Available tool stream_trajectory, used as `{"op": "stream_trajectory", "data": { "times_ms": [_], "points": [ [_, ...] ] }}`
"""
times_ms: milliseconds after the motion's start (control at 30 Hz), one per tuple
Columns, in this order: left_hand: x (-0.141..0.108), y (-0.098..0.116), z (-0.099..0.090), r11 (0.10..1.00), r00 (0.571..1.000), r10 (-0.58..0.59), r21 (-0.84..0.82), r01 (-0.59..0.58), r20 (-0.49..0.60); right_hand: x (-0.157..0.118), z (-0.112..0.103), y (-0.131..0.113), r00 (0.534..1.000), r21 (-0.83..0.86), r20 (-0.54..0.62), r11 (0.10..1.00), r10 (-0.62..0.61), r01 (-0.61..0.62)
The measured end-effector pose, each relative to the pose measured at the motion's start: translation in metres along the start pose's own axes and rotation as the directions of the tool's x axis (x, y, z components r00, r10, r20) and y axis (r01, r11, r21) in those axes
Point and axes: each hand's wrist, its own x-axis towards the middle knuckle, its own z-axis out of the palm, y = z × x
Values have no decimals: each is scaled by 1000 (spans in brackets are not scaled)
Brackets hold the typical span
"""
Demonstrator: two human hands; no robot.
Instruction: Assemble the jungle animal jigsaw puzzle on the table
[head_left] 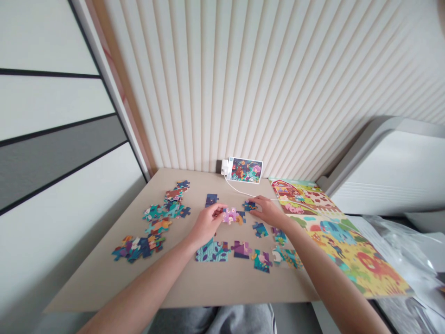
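My left hand point(207, 223) pinches a purple puzzle piece point(229, 215) over the middle of the table. On the right, my right hand point(266, 209) has its fingertips on a dark blue piece point(248, 205). Between the hands lies a blue and orange piece point(240, 217). Behind my left hand is another dark blue piece point(211, 199). Nearer to me are a joined teal leaf section point(212, 252), a purple piece point(241, 249) and a teal and purple piece point(262, 260). A blue piece point(260, 229) lies below my right hand.
Loose pieces are heaped on the left of the table point(174, 287). A picture card point(245, 170) leans at the back beside a white charger point(225, 167), whose cable runs right. Farm point(306, 197) and animal point(351, 255) pictures cover the right side.
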Motion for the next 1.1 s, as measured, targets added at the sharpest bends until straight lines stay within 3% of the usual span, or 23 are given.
{"op": "stream_trajectory", "data": {
  "times_ms": [167,300,467,600,767,867,1000,1100],
  "points": [
    [2,-1,1,993,1000,-27,-118,28,10,-20,-17,-21,992,107,-125,994,-7,20],
    [1,1,1,988,999,-38,-150,38,3,-35,-11,-37,971,187,-240,982,6,40],
    [0,0,2,986,999,-32,-164,33,8,-35,6,-9,939,253,-303,964,160,-82],
    [-1,0,3,991,999,-39,-129,40,12,-29,5,15,953,341,-204,929,226,-147],
    [-3,4,7,996,999,-37,-76,39,29,-15,7,2,990,264,-109,963,93,-61],
    [-4,5,7,996,998,-38,-85,42,46,-6,7,-10,989,117,-142,993,37,-21],
    [-5,7,6,990,996,-48,-127,57,74,-12,-9,-6,943,10,-312,993,114,-117],
    [-5,7,8,986,994,-52,-153,67,98,-33,-28,10,908,23,-332,964,256,-264]
  ]
}}
